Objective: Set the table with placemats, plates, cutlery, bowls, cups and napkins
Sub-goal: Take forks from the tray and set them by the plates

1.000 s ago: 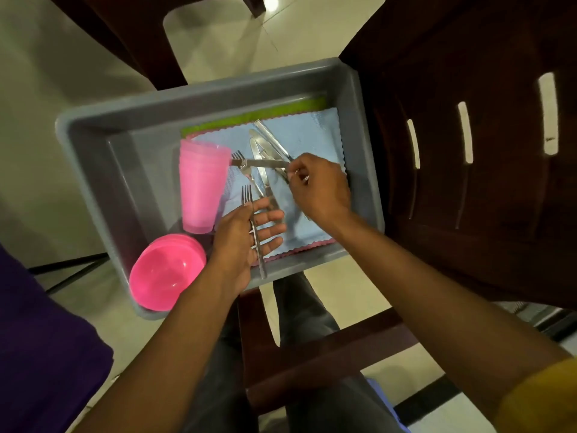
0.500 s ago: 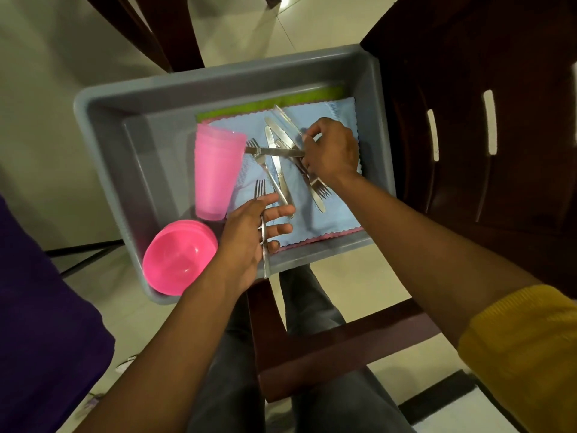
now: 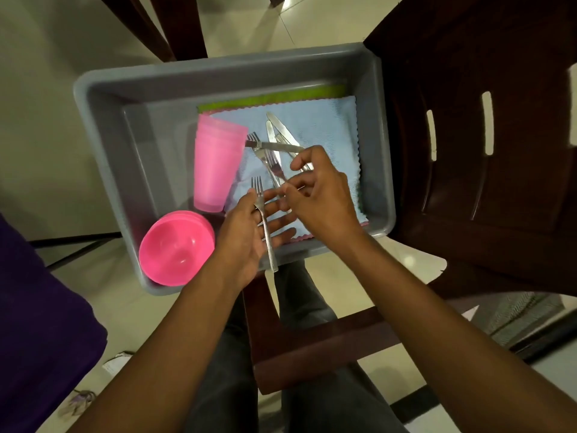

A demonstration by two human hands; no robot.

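Pale floor tiles and dark wooden chairs surround a grey tub (image 3: 103, 98) that carries everything; no laid table shows, so the setting seems barely begun. At its near-left corner sit stacked pink bowls (image 3: 175, 248), with stacked pink cups (image 3: 215, 167) just beyond. The left hand (image 3: 249, 235) lies open, palm up, one fork (image 3: 263, 223) across it. The right hand (image 3: 318, 198) pinches another fork (image 3: 274, 168) over the loose cutlery (image 3: 281, 132) on a blue napkin (image 3: 324, 126). Cloths underneath show only edges; plates are not visible.
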